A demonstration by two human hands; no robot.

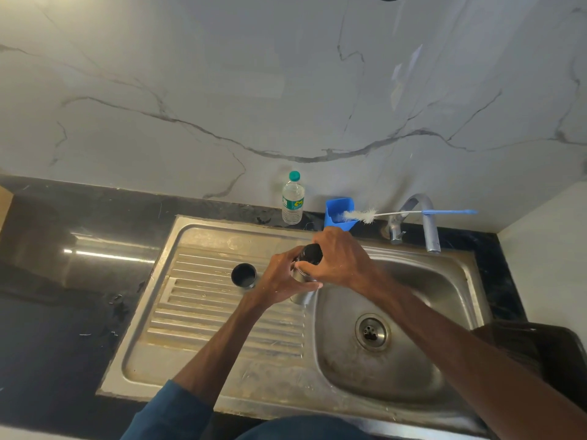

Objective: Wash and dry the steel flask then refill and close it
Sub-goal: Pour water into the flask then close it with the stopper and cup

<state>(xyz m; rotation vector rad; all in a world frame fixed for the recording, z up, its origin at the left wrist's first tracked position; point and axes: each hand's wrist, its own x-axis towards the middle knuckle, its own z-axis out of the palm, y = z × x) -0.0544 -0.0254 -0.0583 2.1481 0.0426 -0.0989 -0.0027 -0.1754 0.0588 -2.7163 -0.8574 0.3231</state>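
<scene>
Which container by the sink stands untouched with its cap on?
The clear plastic water bottle with the green cap, upright against the wall. The steel flask is gripped in both hands; the black cup on the drainboard is open.

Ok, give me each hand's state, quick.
Left hand: closed around the flask body.
Right hand: closed on the flask's black top.

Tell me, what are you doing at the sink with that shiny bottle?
A person holds a steel flask over the sink. The left hand has a grip on its body, and the right hand is on the black stopper at its top. A black cup stands on the draining board. A water bottle and a bottle brush wait behind.
</scene>
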